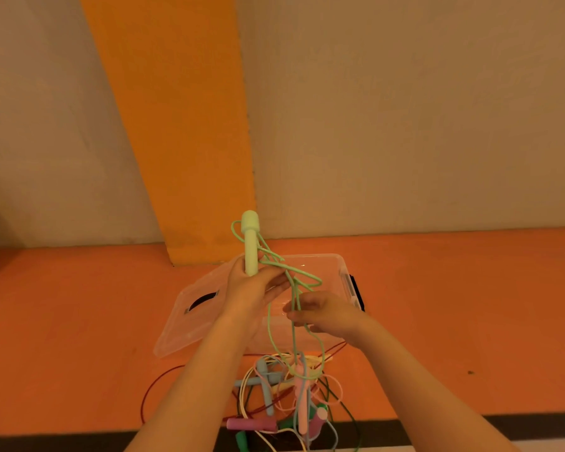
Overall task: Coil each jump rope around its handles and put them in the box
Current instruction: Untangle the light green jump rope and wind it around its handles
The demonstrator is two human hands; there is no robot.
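Green handle (251, 243) is held upright in the closed left hand (252, 288), above the clear box (327, 272). Its green rope (294, 321) is pinched lower by the right hand (323, 313) and trails onto tangled ropes (284, 393) on the orange bench (79, 321).

The box (310, 265) is clear glossy plastic, as is its lid (190, 318) leaning beside it. Above the box, the pale green handle (251, 246) looks smooth and matt (probably plastic), its cord (292, 318) thin, smooth.
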